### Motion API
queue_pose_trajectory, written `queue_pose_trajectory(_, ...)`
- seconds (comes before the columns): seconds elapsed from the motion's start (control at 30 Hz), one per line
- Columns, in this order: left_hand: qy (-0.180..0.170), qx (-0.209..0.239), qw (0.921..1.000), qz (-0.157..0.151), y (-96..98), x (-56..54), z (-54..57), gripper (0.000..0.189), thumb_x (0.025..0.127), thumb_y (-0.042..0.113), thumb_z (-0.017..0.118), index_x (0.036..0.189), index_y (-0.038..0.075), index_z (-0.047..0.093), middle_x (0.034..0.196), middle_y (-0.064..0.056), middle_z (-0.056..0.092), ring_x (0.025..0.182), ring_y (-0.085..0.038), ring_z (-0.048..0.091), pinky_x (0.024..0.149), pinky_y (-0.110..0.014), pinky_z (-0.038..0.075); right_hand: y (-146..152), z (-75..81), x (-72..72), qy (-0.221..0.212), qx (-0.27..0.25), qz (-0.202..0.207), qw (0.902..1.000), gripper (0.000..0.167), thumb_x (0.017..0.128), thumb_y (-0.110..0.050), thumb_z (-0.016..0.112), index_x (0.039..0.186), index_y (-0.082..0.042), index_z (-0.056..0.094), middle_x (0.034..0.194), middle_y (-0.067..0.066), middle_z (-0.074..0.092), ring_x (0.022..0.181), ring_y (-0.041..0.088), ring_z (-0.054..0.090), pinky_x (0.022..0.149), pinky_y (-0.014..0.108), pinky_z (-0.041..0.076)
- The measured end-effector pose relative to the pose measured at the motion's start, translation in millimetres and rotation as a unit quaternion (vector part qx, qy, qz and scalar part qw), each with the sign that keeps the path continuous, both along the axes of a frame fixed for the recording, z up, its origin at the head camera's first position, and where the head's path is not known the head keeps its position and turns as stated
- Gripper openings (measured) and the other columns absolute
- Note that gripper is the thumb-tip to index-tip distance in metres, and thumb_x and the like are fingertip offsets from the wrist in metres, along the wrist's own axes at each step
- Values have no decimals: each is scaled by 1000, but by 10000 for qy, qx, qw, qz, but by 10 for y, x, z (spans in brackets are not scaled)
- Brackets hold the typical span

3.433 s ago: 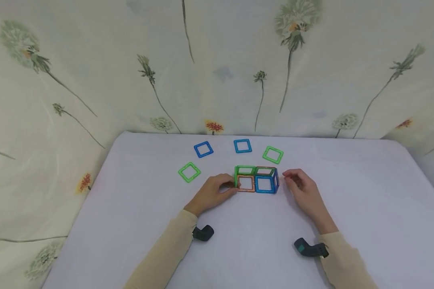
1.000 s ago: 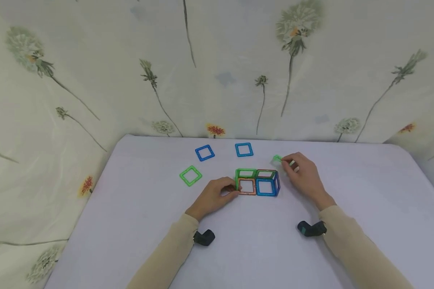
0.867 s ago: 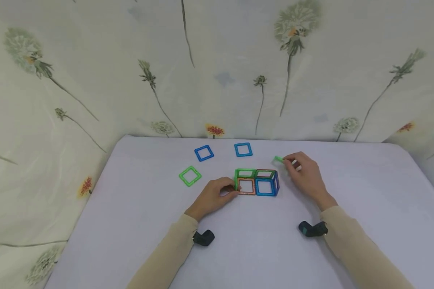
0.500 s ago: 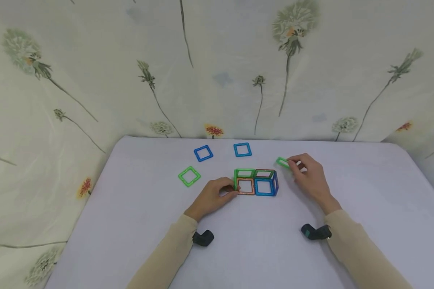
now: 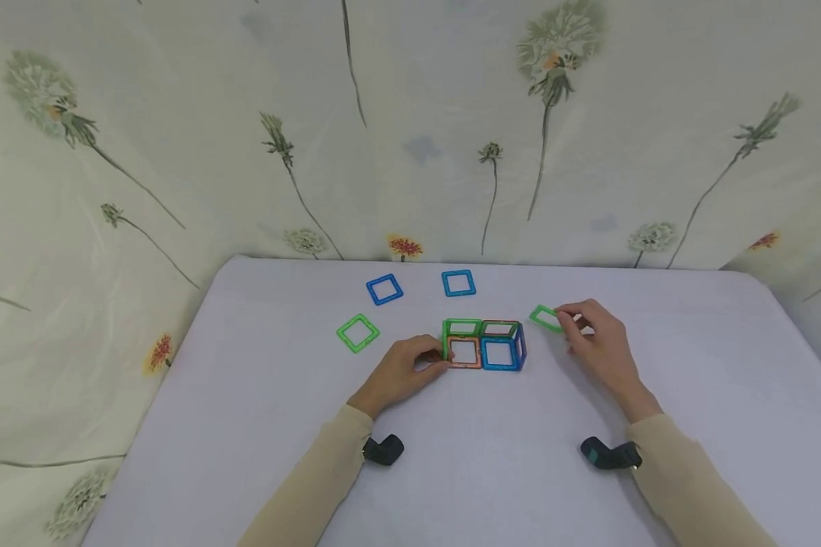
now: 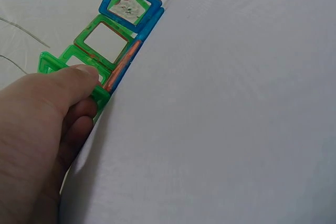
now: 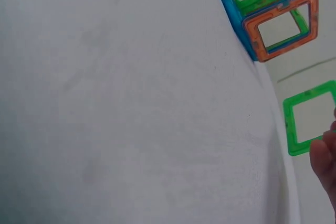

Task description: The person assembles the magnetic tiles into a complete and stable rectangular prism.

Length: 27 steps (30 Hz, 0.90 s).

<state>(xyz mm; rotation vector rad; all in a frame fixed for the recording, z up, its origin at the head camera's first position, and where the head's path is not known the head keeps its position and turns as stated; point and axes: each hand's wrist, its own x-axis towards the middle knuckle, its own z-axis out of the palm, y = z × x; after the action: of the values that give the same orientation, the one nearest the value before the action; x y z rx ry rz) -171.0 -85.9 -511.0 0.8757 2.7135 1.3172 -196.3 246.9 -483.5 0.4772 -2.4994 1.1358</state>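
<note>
A two-box structure of square magnetic tiles (image 5: 481, 354) stands mid-table, with an orange and a blue tile along its front. My left hand (image 5: 402, 371) pinches the green tile at its left end; in the left wrist view the thumb of the left hand (image 6: 42, 124) lies over that tile. To the right of the structure and apart from it, a loose green magnetic tile (image 5: 544, 325) is pinched by one side in my right hand (image 5: 603, 346). The right wrist view shows only the fingertips of that hand, at the edge.
A dark blue tile (image 5: 391, 298) and a lighter blue tile (image 5: 461, 293) lie flat behind the structure. Another green tile (image 5: 347, 342) lies to the left, beyond the left hand. A white cloth (image 5: 492, 471) covers the table, and a flower-printed curtain (image 5: 424, 182) hangs behind.
My right hand has picked up the green tile from the back right and drawn it right and nearer, turning it to show its face. My left hand stays at the structure's left end.
</note>
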Motion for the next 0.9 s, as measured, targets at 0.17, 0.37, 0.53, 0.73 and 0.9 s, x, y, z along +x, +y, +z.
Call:
queue_pose_trajectory(0.17,-34,-12,10000,21,-1,5,7,17,89,27,66,105,23,63,102,11,65,92,-1,58,85,-17,50,40,-23,41,135,46,50,9999,14,91,-6,61,104,-6,65,88,-1,58,67,-1,51,46,12,46)
queue_pose_trajectory(0.37,-54,-24,10000,29,0,9,11,17,89,26,66,106,23,63,102,11,65,93,-1,58,85,-17,50,58,-4,115,180,100,87,9997,16,88,-1,63,103,-6,65,90,-2,58,67,0,52,47,11,46)
queue_pose_trajectory(0.53,-85,-3,10000,20,8,7,17,17,89,26,67,106,23,64,102,11,65,92,0,58,85,-17,50,67,16,171,62,371,56,9993,19,86,1,65,103,-7,66,88,-3,58,58,1,54,50,11,47)
queue_pose_trajectory(0.73,-88,-29,10000,33,4,9,28,17,89,26,66,105,23,64,102,11,65,93,0,58,85,-17,50,76,73,188,31,1023,76,9947,18,85,-5,67,103,-12,67,88,-6,59,55,2,56,54,8,45)
queue_pose_trajectory(0.9,-73,-20,10000,32,6,6,20,17,89,27,66,105,23,64,101,11,65,92,0,58,85,-17,50,94,119,180,403,1549,198,9869,22,83,-7,71,103,-14,68,89,-9,60,64,1,53,59,5,42)
